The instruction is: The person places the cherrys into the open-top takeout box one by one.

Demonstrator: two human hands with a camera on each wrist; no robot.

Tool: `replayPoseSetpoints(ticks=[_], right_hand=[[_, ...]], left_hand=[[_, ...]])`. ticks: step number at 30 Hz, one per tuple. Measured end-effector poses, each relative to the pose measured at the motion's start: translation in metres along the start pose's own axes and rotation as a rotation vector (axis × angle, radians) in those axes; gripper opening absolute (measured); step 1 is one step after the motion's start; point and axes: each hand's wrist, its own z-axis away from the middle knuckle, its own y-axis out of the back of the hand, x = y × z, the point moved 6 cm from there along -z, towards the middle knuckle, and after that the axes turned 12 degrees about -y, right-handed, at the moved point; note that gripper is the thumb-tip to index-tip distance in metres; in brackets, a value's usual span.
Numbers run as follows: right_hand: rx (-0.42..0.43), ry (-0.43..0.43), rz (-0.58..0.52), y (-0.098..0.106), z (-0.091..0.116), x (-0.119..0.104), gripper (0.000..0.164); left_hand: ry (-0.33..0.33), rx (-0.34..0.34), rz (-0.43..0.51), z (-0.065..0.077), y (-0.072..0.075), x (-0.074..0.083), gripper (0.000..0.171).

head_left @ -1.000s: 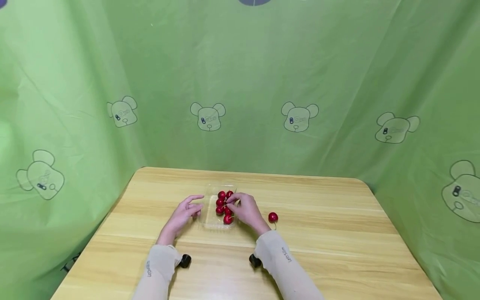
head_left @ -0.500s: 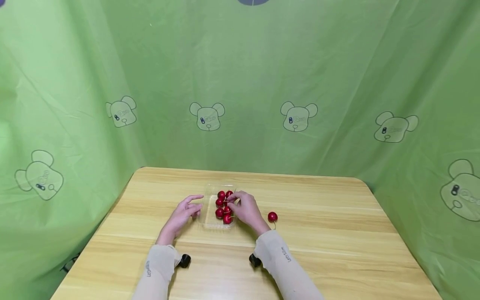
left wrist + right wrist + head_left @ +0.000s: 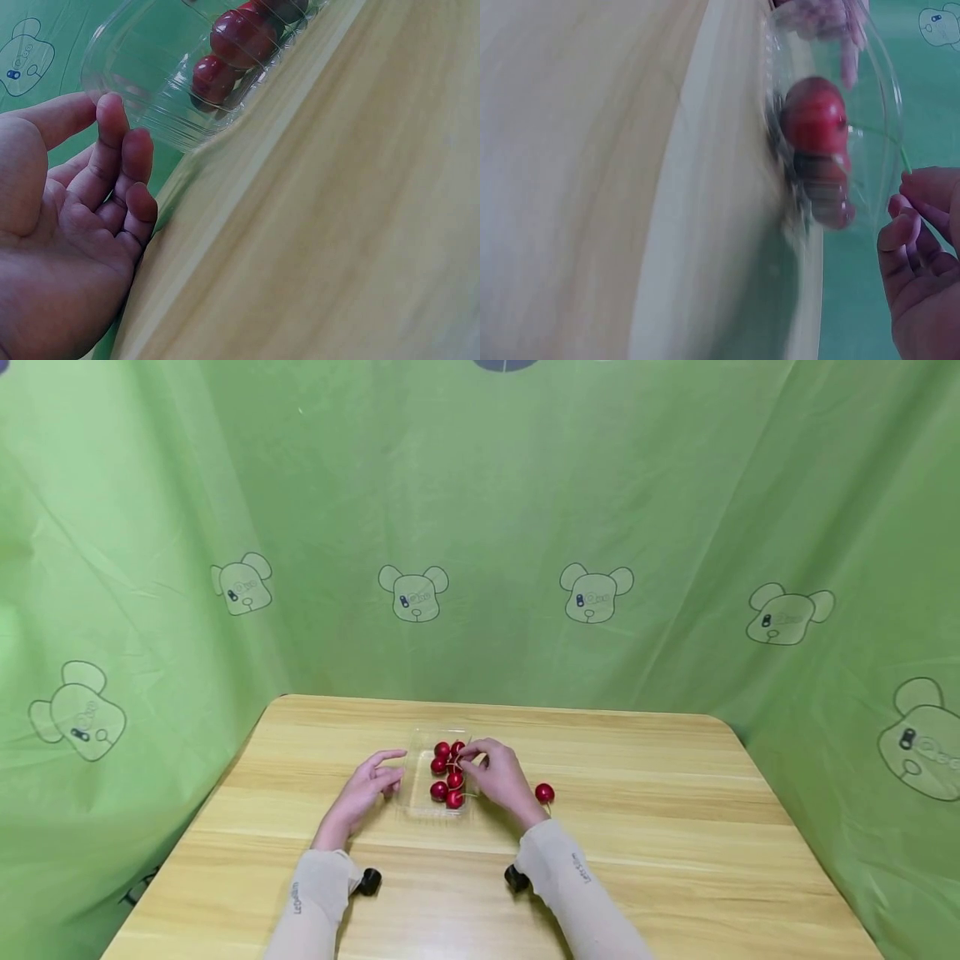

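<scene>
A clear plastic container (image 3: 418,797) on the table holds several red cherries (image 3: 454,799), some with green stems. My right hand (image 3: 498,772) hovers at the container's right side, thumb and forefinger slightly apart beside the cherries. In the right wrist view, a green cherry stem (image 3: 885,135) runs over the container's rim and overlaps the fingertips. My left hand (image 3: 363,789) is by the container's left wall, fingers loosely bent and holding nothing. The left wrist view shows its fingertips right at the wall, with the cherries (image 3: 241,39) beyond.
One loose cherry (image 3: 545,793) with its stem lies on the wooden table (image 3: 660,827), right of my right wrist. Green curtains (image 3: 495,643) printed with bear heads hang behind and on both sides of the table.
My right hand has drawn a little right from the cherries. The nearer left cherry in the container has shifted toward the near edge. The left hand stays put.
</scene>
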Motion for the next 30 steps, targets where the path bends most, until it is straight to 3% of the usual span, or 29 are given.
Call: replayPoseSetpoints(ticks=[24,30], right_hand=[[0.050,-0.011,0.065,0.089,0.020,0.047,0.020],[0.044,-0.034,0.077,0.103,0.025,0.061,0.023]], left_hand=[[-0.001,0.015,-0.002,0.003,-0.002,0.005,0.052],[0.008,0.019,-0.013,0.003,-0.002,0.005,0.050]])
